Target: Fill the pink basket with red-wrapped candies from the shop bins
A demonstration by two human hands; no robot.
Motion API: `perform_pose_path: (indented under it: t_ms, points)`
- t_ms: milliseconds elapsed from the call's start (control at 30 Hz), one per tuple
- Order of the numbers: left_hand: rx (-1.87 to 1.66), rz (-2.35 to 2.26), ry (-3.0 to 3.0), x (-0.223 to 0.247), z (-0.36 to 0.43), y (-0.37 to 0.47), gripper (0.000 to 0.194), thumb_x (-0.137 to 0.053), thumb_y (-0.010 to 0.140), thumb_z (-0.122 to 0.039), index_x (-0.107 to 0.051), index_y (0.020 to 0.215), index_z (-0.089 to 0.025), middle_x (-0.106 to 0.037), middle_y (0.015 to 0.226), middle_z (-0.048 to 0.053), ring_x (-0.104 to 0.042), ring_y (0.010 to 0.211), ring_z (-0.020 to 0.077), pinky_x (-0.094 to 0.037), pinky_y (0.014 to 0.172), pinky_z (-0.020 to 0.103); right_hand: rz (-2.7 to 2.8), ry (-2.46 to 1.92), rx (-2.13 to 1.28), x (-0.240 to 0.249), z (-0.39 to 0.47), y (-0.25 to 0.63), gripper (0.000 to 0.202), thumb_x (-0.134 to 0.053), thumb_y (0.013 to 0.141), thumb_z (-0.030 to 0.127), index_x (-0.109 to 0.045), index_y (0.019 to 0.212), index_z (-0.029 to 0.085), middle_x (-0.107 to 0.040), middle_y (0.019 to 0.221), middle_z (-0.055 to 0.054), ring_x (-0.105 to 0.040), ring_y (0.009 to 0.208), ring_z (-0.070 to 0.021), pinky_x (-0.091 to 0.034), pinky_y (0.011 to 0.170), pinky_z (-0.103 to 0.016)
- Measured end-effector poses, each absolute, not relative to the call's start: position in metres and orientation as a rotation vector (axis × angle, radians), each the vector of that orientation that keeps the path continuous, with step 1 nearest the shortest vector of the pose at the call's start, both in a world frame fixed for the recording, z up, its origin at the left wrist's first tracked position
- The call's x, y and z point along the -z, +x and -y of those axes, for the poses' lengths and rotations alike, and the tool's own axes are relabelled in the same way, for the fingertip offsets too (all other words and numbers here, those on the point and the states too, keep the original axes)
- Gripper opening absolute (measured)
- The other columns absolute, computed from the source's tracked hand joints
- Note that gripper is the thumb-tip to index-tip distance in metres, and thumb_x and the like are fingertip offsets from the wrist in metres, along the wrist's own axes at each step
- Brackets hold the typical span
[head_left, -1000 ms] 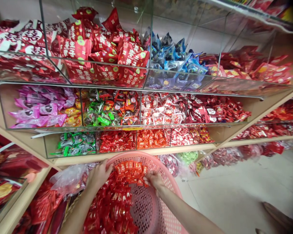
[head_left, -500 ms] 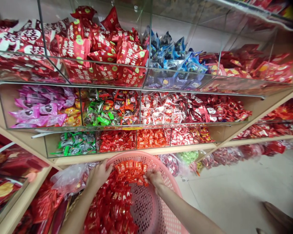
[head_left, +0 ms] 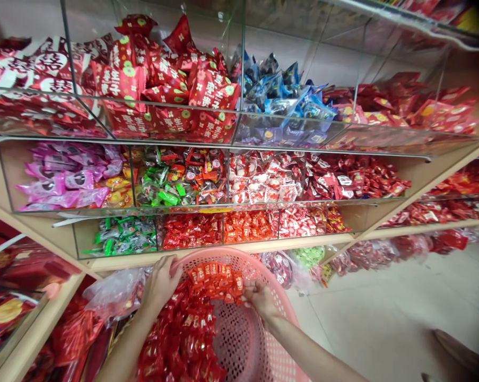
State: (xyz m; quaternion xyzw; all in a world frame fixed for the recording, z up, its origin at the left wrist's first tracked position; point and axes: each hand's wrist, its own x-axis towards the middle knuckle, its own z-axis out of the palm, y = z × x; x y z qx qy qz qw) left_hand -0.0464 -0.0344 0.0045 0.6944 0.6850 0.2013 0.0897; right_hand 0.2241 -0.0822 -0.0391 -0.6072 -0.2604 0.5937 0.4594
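Note:
A pink perforated plastic basket (head_left: 279,281) stands below the shelves. My left hand (head_left: 162,284) is closed over its left rim, thumb on the inner side. Dark red wrapped candies (head_left: 187,329) fill the basket's left side, and orange-red wrapped candies (head_left: 215,278) lie along its far side. At the right end of the orange-red ones, inside the basket, my right hand (head_left: 261,302) has its fingers curled against the packets. Its fingertips are partly hidden among them. The basket's bottom (head_left: 237,339) shows bare at the middle right.
Clear-fronted shelf bins hold large red packets (head_left: 123,79), blue packets (head_left: 279,95), pink packets (head_left: 72,175) and small red candies (head_left: 191,231). Plastic bags of goods (head_left: 120,292) sit beneath the shelves. Pale tiled floor (head_left: 366,313) lies at the right, where a dark shoe-like shape (head_left: 458,350) shows.
My right hand has shifted slightly right and toward me, and the orange-red candies by its fingers have spread a little to the right. My left hand stays on the rim.

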Motion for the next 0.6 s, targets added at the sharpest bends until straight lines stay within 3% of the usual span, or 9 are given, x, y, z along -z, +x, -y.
perform_pose_path:
  t_ms: [133,233,300,433,600]
  points:
    - [-0.900,-1.786,2.079,-0.020,0.049,-0.020,0.033,-0.039,0.084,-0.035,-0.059,0.104,-0.018,-0.061,0.110,0.009,-0.051,0.108,0.0192,-0.036,0.098,0.031,0.978,-1.427,-1.321,0.024,0.109,0.233,0.020,-0.065,0.059,0.024,-0.056,0.076,0.018,-0.055,0.058,0.003,-0.052,0.054,-0.0125,-0.040,0.052,-0.024]
    - [-0.714,-1.371,1.958,-0.027,0.074,0.016,0.030,-0.051,0.079,-0.038,-0.062,0.101,-0.022,-0.063,0.106,0.004,-0.055,0.101,0.0178,-0.041,0.092,0.030,1.129,-1.408,-1.229,0.014,0.133,0.231,0.021,-0.062,0.065,0.026,-0.058,0.084,0.017,-0.056,0.063,0.001,-0.052,0.061,-0.0140,-0.042,0.060,-0.025]
    - [-0.559,-1.171,1.796,-0.027,0.092,0.037,0.029,-0.059,0.074,-0.035,-0.062,0.099,-0.022,-0.066,0.095,0.001,-0.059,0.086,0.0145,-0.046,0.078,0.025,1.170,-1.427,-1.219,0.012,0.148,0.229,0.024,-0.059,0.069,0.026,-0.058,0.091,0.017,-0.055,0.066,0.001,-0.052,0.063,-0.0141,-0.041,0.062,-0.026]
    - [-0.501,-1.110,1.617,-0.022,0.117,0.056,0.016,-0.056,0.075,-0.030,-0.063,0.077,-0.016,-0.063,0.071,-0.001,-0.055,0.068,0.0104,-0.040,0.062,0.020,1.208,-1.478,-1.254,0.018,0.169,0.227,0.028,-0.057,0.073,0.028,-0.056,0.100,0.018,-0.052,0.064,0.002,-0.051,0.062,-0.0135,-0.039,0.060,-0.025]
    - [-0.545,-1.122,1.613,-0.020,0.122,0.056,0.018,-0.053,0.077,-0.029,-0.062,0.069,-0.016,-0.061,0.066,-0.002,-0.052,0.066,0.0099,-0.038,0.062,0.019,1.137,-1.446,-1.257,0.032,0.180,0.227,0.033,-0.059,0.074,0.034,-0.054,0.101,0.018,-0.049,0.061,0.004,-0.048,0.058,-0.0124,-0.037,0.057,-0.024]
